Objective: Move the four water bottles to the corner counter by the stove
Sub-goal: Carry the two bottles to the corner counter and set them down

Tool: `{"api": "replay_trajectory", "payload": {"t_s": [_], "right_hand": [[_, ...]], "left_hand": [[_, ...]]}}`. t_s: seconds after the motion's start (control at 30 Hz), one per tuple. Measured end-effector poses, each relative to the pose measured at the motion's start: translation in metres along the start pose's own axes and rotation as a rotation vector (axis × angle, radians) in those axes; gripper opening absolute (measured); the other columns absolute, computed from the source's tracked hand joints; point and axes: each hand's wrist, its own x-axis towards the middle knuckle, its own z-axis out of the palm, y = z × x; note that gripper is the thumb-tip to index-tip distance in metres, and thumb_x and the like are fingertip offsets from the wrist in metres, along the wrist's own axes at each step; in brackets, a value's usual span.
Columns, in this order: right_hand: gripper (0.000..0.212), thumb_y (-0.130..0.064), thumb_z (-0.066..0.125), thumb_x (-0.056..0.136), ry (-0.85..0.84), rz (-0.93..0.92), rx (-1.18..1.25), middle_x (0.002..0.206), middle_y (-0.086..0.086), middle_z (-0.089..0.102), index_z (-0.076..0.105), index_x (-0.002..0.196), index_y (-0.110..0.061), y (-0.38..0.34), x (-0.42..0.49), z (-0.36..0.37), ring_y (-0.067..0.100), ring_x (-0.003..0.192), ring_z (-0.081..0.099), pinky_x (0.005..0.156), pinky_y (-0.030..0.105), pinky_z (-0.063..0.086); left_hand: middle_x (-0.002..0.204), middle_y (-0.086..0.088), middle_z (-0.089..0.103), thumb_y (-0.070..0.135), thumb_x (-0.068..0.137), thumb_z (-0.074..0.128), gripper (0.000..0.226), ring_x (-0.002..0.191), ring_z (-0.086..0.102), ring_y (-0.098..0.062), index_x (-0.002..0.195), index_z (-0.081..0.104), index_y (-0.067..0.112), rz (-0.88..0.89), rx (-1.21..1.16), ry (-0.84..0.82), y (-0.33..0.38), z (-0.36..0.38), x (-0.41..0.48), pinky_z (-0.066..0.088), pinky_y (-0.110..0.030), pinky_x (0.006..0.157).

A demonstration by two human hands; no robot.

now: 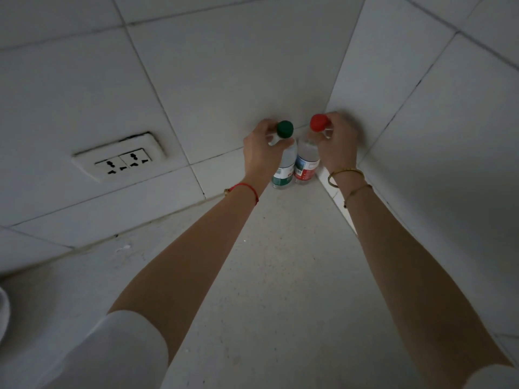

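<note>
Bottles: green-capped bottle (285,164) and red-capped bottle (307,161) stand touching, upright, deep in the counter (280,276) corner at 12 o'clock, tiled walls (224,66) close behind. Left hand (259,153) and right hand (337,144) each pinch a bottle neck under the cap. Risk: tall and narrow, a careless let-go or wrist brush tips one into the other; only two visible, likely two left.

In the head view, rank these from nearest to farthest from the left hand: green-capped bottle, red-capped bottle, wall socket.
1. green-capped bottle: held at the neck by the left hand.
2. red-capped bottle: just right of it, in the right hand.
3. wall socket: far off to the left, on the tiled wall.
</note>
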Motion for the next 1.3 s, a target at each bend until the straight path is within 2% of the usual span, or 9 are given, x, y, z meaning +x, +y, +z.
{"api": "replay_trajectory", "payload": {"t_s": [0.13,0.33,0.47,0.6,0.63,0.8,1.0,1.17,1.3], "right_hand": [[0.032,-0.020,0.074,0.079,0.009,-0.012,-0.017,0.104,0.006,0.065,0.061,0.107,-0.009,0.000,0.011,0.003,0.013,0.092,0.054,0.090,0.029,0.045],[0.032,-0.019,0.072,0.081,0.028,0.015,-0.002,0.107,0.011,0.065,0.058,0.107,-0.007,0.002,0.016,0.004,0.020,0.094,0.057,0.094,0.040,0.050],[0.043,-0.018,0.073,0.081,0.035,-0.004,0.004,0.117,0.011,0.062,0.051,0.117,-0.008,0.001,0.012,0.003,0.024,0.108,0.060,0.098,0.037,0.049],[0.046,-0.015,0.073,0.080,0.102,-0.047,0.002,0.118,0.010,0.062,0.049,0.120,-0.010,-0.001,0.011,-0.001,0.012,0.097,0.060,0.085,0.014,0.047],[0.047,-0.015,0.073,0.080,0.103,-0.047,0.006,0.117,0.010,0.063,0.049,0.121,-0.010,-0.002,0.011,-0.004,0.010,0.096,0.059,0.085,0.014,0.046],[0.045,-0.018,0.072,0.081,0.085,-0.020,0.052,0.117,0.009,0.065,0.053,0.121,-0.011,-0.009,0.006,-0.023,0.018,0.105,0.062,0.095,0.031,0.053],[0.050,-0.029,0.068,0.085,-0.004,-0.069,-0.004,0.128,0.005,0.059,0.052,0.129,-0.011,-0.014,-0.023,-0.043,0.015,0.115,0.055,0.098,0.027,0.046],[0.053,-0.030,0.063,0.087,-0.141,-0.191,-0.247,0.133,0.004,0.057,0.045,0.135,-0.017,-0.020,-0.061,-0.051,0.025,0.124,0.049,0.104,0.033,0.038],[0.058,-0.030,0.070,0.083,-0.271,-0.209,-0.303,0.129,0.003,0.059,0.045,0.134,-0.020,-0.038,-0.093,-0.053,0.025,0.122,0.051,0.106,0.041,0.043]], "left_hand": [[0.107,-0.001,0.071,0.020,0.075,0.080,0.038,0.097,0.063,-0.013,0.109,0.065,0.013,0.001,0.002,0.021,0.000,0.013,0.002,0.051,-0.023,0.084],[0.104,0.000,0.071,0.021,0.078,0.076,0.032,0.088,0.060,-0.009,0.107,0.065,0.015,0.006,-0.004,0.076,0.002,0.028,-0.003,0.037,-0.004,0.067],[0.104,0.000,0.070,0.025,0.076,0.079,0.035,0.092,0.061,-0.012,0.106,0.065,0.013,0.046,0.019,0.100,-0.002,0.026,-0.004,0.048,-0.016,0.078],[0.105,0.000,0.068,0.030,0.074,0.081,0.040,0.094,0.062,-0.014,0.106,0.063,0.012,0.035,0.032,0.082,-0.004,0.026,-0.006,0.052,-0.026,0.084],[0.104,0.000,0.068,0.030,0.074,0.081,0.039,0.094,0.063,-0.014,0.104,0.063,0.013,0.042,0.042,0.075,-0.005,0.026,-0.007,0.053,-0.028,0.084],[0.108,0.003,0.068,0.031,0.073,0.081,0.042,0.095,0.061,-0.011,0.108,0.062,0.017,0.014,0.056,0.030,-0.006,0.021,-0.008,0.052,-0.027,0.088],[0.121,0.001,0.063,0.029,0.079,0.076,0.051,0.103,0.055,-0.010,0.124,0.056,0.018,0.126,0.162,-0.045,-0.005,-0.013,-0.029,0.044,-0.021,0.088],[0.135,0.000,0.055,0.029,0.087,0.066,0.053,0.125,0.050,-0.019,0.136,0.047,0.020,0.277,0.507,-0.181,0.001,-0.058,-0.062,0.039,-0.039,0.109],[0.138,-0.002,0.053,0.030,0.086,0.067,0.056,0.128,0.047,-0.022,0.137,0.046,0.020,0.324,0.602,-0.250,0.006,-0.091,-0.095,0.036,-0.043,0.110]]}}
